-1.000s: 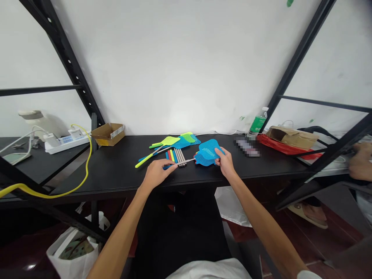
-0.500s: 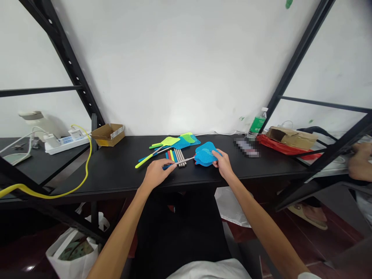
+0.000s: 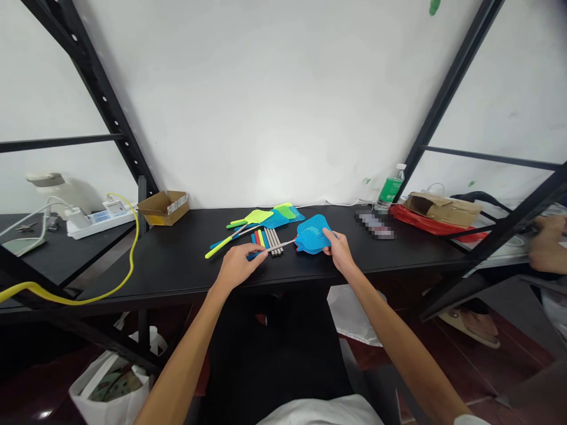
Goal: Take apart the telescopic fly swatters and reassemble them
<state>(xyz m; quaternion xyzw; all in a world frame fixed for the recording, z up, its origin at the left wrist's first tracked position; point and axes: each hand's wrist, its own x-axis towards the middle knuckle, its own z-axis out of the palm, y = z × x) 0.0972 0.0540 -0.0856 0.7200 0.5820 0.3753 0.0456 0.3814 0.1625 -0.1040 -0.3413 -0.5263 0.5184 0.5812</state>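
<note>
My left hand (image 3: 238, 265) rests at the table's front, with its fingers over the metal handle of a blue plastic fly swatter (image 3: 312, 234). My right hand (image 3: 338, 251) grips the edge of that swatter's mesh head, thumb on top. Just beyond the handle lies a row of loose metal rods and coloured handle pieces (image 3: 267, 241). Further back, several fly swatters (image 3: 275, 218) in blue and lime overlap on the black table (image 3: 168, 260), and a lime-handled one (image 3: 221, 246) points towards my left hand.
Farther right are a green-labelled bottle (image 3: 390, 186), a pixelated object (image 3: 374, 225), a red bag (image 3: 420, 219) and a brown package (image 3: 443, 209). A cardboard box (image 3: 163, 208) and a power strip (image 3: 101, 219) sit left. Another person's hand (image 3: 548, 245) shows behind the shelf frame at right.
The blue swatter's head has shifted slightly left and turned, with my right hand moving along with it. My left hand stays on the handle, and the view has tilted a little.
</note>
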